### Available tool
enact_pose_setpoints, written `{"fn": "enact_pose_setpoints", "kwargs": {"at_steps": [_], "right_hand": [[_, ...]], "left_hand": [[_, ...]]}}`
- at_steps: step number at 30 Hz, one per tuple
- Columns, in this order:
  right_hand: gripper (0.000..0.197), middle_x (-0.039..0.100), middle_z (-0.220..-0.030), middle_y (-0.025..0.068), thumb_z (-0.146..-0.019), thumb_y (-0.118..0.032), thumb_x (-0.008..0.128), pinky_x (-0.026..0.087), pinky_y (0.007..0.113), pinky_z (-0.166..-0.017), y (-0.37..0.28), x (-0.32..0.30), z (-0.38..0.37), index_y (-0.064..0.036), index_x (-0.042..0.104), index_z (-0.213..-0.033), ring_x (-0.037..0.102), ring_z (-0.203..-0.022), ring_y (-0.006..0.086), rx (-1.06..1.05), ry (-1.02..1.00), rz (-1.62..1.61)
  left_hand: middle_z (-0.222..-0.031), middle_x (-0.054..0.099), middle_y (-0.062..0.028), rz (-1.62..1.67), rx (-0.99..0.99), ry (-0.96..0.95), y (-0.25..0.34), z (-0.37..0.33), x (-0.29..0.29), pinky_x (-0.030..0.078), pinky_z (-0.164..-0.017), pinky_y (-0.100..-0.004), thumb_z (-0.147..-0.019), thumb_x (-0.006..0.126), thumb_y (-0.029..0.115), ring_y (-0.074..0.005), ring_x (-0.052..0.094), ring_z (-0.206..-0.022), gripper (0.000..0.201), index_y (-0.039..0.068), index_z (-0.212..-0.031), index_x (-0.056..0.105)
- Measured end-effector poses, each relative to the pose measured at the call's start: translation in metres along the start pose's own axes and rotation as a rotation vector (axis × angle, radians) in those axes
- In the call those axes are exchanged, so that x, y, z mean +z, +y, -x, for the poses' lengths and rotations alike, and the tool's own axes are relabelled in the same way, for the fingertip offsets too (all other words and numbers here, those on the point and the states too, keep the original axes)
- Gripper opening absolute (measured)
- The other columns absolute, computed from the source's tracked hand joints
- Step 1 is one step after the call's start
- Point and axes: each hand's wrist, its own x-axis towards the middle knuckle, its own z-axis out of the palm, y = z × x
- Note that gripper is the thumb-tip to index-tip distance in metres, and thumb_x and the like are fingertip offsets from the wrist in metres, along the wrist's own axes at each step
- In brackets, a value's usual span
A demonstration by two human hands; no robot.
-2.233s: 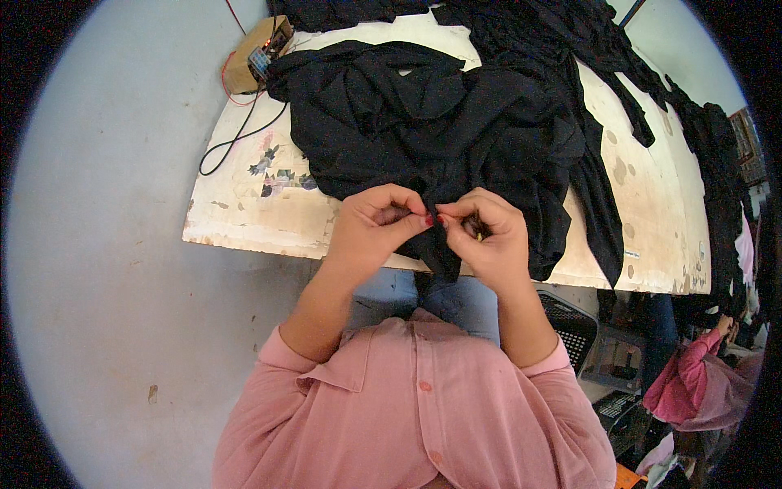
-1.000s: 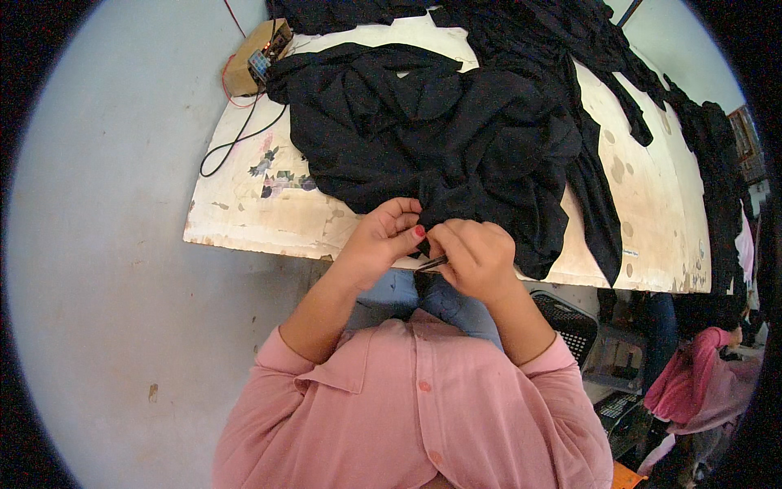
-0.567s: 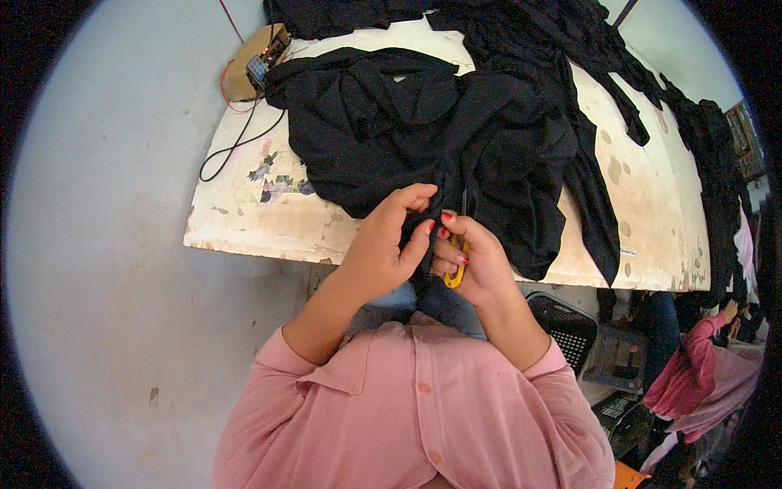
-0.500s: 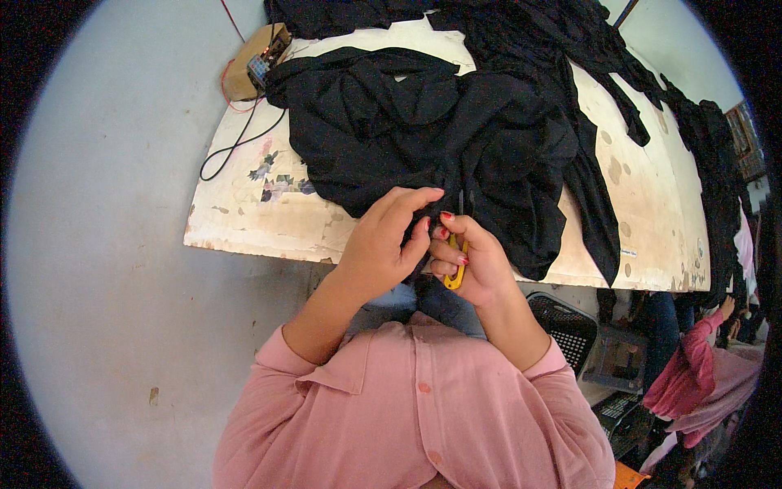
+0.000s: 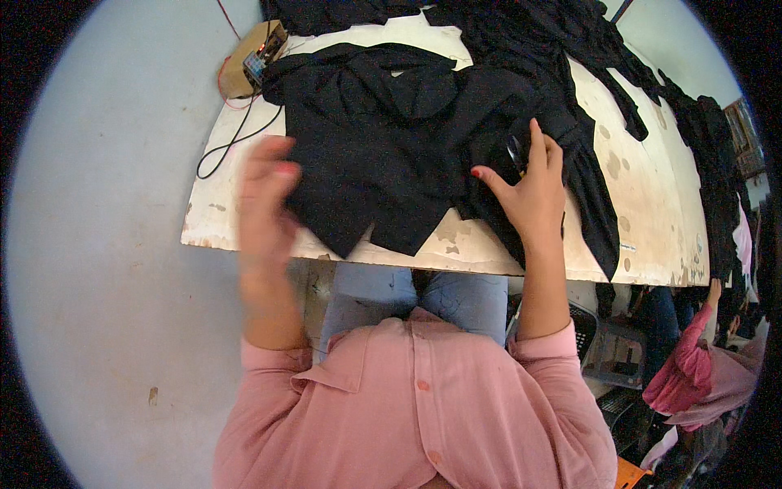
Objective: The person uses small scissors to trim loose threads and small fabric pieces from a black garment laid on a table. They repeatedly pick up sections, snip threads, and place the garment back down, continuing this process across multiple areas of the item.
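A black cloth garment (image 5: 366, 155) lies spread on the table in front of me, its pointed lower corners near the front edge. My left hand (image 5: 269, 183) is at the garment's left side, smeared by motion, so its grip is unclear. Over the right part of the cloth is my right hand (image 5: 533, 179), thumb and forefinger spread apart. Small thread snips (image 5: 514, 149) stay in that hand, blades pointing away from me. Only the metal tip and a bit of yellow handle show; the rest is hidden behind the fingers.
The worn white table (image 5: 652, 220) carries more black cloth (image 5: 521, 41) along its far side. At the back left sit a brown box with electronics (image 5: 248, 65) and a looped black cable (image 5: 216, 155). Below the right edge are grey crates (image 5: 615, 354); another person's pink sleeve (image 5: 684, 367) is beyond.
My hands have moved apart from the near middle edge, left hand to the left and right hand up and right. The garment's bunched front now lies flatter, with its corners showing.
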Motion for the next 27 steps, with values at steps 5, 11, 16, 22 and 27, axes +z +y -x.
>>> {"fn": "enact_pose_setpoints", "kwargs": {"at_steps": [5,11,16,22,27], "right_hand": [[0.037,0.065,-0.098,0.0204,-0.072,-0.012,0.069,0.050,0.040,-0.083,0.091,0.018,-0.004,-0.0014,0.064,-0.107,0.063,-0.096,0.0357,-0.024,-0.021,-0.109],[0.042,0.058,-0.112,0.0200,-0.078,-0.012,0.064,0.044,0.042,-0.094,0.108,-0.036,-0.037,-0.0039,0.057,-0.118,0.056,-0.104,0.0349,0.189,0.462,0.221],[0.057,0.055,-0.120,0.0157,-0.073,-0.023,0.075,0.046,0.040,-0.092,0.041,0.005,-0.047,-0.0060,0.054,-0.123,0.057,-0.105,0.0343,-0.314,0.062,-0.010],[0.074,0.060,-0.115,0.0166,-0.069,-0.031,0.080,0.050,0.040,-0.087,-0.012,0.076,-0.079,-0.0065,0.049,-0.131,0.059,-0.105,0.0361,-0.292,-0.526,-0.136],[0.029,0.064,-0.090,0.0120,-0.064,-0.003,0.068,0.052,0.036,-0.073,0.010,0.030,-0.067,-0.0043,0.063,-0.093,0.063,-0.083,0.0308,-0.380,-0.158,-0.294]], "left_hand": [[-0.123,0.055,-0.0180,0.205,0.369,0.252,0.074,-0.012,-0.095,0.047,-0.098,-0.0477,-0.085,0.052,0.013,-0.0319,0.055,-0.114,0.041,0.003,-0.125,0.050],[-0.115,0.058,-0.0175,-0.016,0.365,0.413,0.094,0.004,-0.111,0.049,-0.093,-0.0481,-0.081,0.052,0.015,-0.0325,0.057,-0.109,0.041,0.002,-0.120,0.054],[-0.082,0.062,-0.0010,-1.061,0.076,-0.243,0.049,-0.034,-0.017,0.043,-0.069,-0.0248,-0.078,0.066,0.014,-0.0113,0.054,-0.073,0.022,0.003,-0.097,0.066],[-0.117,0.059,-0.0140,-1.650,0.643,-0.130,-0.035,-0.142,0.013,0.037,-0.099,-0.0571,-0.072,0.072,0.021,-0.0315,0.055,-0.112,0.056,0.017,-0.125,0.055],[-0.099,0.060,-0.0057,-1.714,0.443,-0.333,-0.020,-0.140,0.013,0.026,-0.102,-0.0621,-0.076,0.063,0.012,-0.0270,0.057,-0.105,0.028,0.016,-0.103,0.059]]}}
